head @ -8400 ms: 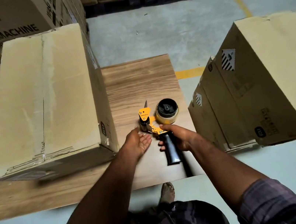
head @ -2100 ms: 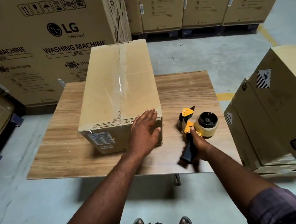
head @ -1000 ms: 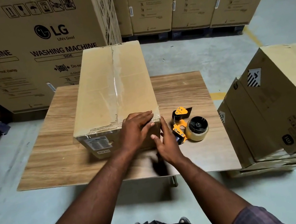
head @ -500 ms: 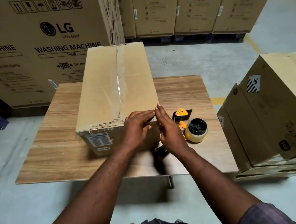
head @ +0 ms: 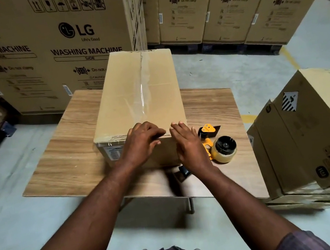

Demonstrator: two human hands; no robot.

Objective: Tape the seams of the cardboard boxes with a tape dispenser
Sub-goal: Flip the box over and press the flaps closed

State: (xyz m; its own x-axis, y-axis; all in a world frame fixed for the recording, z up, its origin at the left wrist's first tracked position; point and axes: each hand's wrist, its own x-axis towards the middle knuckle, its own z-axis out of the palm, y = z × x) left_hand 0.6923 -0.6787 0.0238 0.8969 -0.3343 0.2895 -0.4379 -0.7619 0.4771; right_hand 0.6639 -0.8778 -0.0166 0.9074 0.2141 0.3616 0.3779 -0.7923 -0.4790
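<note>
A long cardboard box [head: 131,95] lies on the wooden table [head: 72,161], with clear tape running down its top middle seam. My left hand [head: 141,143] lies over the box's near top edge, fingers bent against the taped edge. My right hand [head: 189,144] presses with straight fingers on the near right corner of the box. The yellow and black tape dispenser [head: 217,144] lies on the table just right of my right hand, its tape roll facing up; neither hand holds it. Its black handle is partly hidden behind my right wrist.
Two cardboard boxes [head: 312,134] stand on the floor against the table's right side. Large washing machine cartons [head: 43,46] line the back and left. Grey concrete floor [head: 227,71] with a yellow line lies behind the table.
My right hand let go of the tape dispenser, left it on the table and came over to the box's near corner. My left hand slid up from the box's front face onto its near top edge.
</note>
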